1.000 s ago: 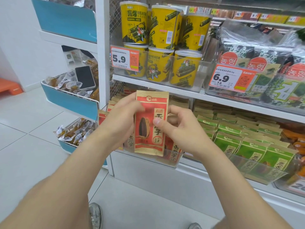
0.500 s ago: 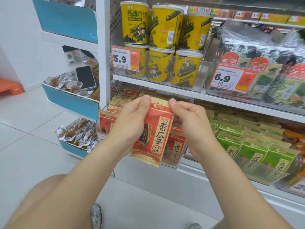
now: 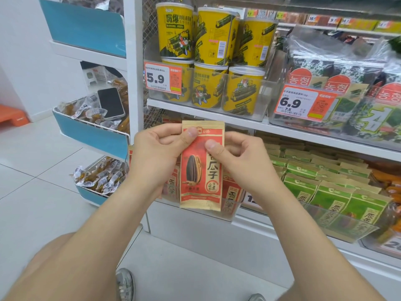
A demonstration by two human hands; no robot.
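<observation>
1. A grey shoe (image 3: 124, 283) stands on the white floor tiles at the bottom edge, between the two bare forearms.
2. The left hand (image 3: 156, 156) pinches the sunflower seed packet (image 3: 195, 170) at its upper left: thumb pressed on the front near the top seam, fingers curled round behind.
3. The right hand (image 3: 245, 158) pinches the same packet a little lower on its right side, thumb on the red front. Its other fingers curl by the right edge, and how many touch the back is hidden.
4. The packet hangs upright, front to the camera, clear of the shelf and just in front of the lower tier.
5. Right behind it, matching red packets (image 3: 230, 197) stand in a clear bin, with green packets (image 3: 329, 192) in rows to the right.
6. One shelf up are stacked yellow tubs (image 3: 209, 61) behind a 5.9 price tag (image 3: 163, 77), and seaweed packs (image 3: 351, 92) behind a 6.9 price tag (image 3: 303, 103).
7. To the left, a phone (image 3: 110, 102) lies on wrapped snacks in a blue basket (image 3: 91, 135).
</observation>
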